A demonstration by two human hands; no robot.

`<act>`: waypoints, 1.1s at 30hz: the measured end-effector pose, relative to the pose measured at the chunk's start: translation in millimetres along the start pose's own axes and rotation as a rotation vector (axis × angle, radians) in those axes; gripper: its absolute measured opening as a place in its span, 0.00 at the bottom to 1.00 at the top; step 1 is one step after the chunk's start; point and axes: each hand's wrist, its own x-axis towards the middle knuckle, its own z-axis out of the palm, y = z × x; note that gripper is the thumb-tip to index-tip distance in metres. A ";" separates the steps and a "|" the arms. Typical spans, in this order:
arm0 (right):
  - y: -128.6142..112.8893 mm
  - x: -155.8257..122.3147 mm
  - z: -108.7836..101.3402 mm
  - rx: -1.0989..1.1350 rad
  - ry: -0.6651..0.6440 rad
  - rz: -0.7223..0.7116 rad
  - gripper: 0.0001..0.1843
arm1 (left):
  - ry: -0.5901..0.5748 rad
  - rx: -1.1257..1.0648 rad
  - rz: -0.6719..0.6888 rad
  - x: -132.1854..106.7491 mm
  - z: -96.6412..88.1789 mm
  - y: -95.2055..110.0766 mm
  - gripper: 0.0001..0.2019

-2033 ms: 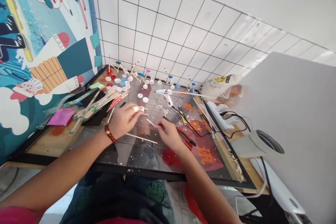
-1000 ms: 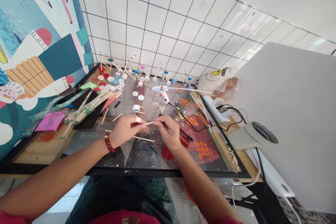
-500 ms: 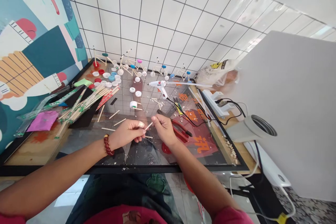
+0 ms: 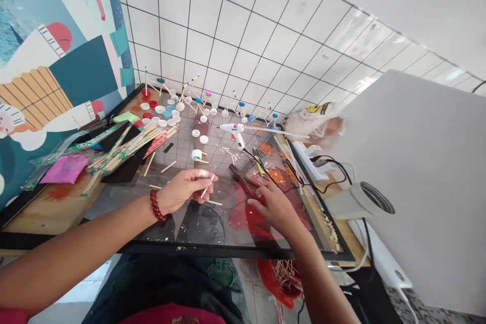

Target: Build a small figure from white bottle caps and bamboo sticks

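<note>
My left hand [image 4: 186,191] is closed in a pinch on a short wooden stick [image 4: 205,190], which points up at a slant. My right hand [image 4: 274,207] is open, thumb and fingers apart, over the red handles of the pliers [image 4: 240,176]. The pliers' dark jaws face the wall; part of the handles is hidden under that hand, and I cannot tell whether it touches them. Past my left hand, a white bottle cap [image 4: 196,155] with sticks beside it sits on the glass tabletop.
A white glue gun [image 4: 233,131] lies beyond the pliers, its black cord running right. Bundled wooden sticks [image 4: 131,149] and a pink packet [image 4: 67,169] lie at left. Loose caps [image 4: 167,114] and stick figures stand along the wall. A power strip [image 4: 309,159] is at right.
My right hand has left the stick and moved right to the pliers, its fingers opening. My left hand keeps the stick. The view has shifted slightly.
</note>
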 end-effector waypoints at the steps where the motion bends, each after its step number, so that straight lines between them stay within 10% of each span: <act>1: 2.2 -1.8 2.6 0.011 -0.007 -0.009 0.08 | -0.002 -0.009 -0.004 -0.2 0.4 -0.2 0.19; 6: -8.8 4.4 1.5 0.223 0.014 0.189 0.13 | 0.003 -0.024 0.013 -0.7 1.2 -0.2 0.19; 15: -59.3 -3.3 -33.9 1.366 -0.373 0.397 0.29 | -0.045 -0.092 0.025 -2.1 -1.4 1.5 0.16; 33: -77.7 -11.0 -41.9 1.168 -0.505 0.229 0.25 | -0.004 -0.096 -0.087 -4.6 2.6 7.7 0.14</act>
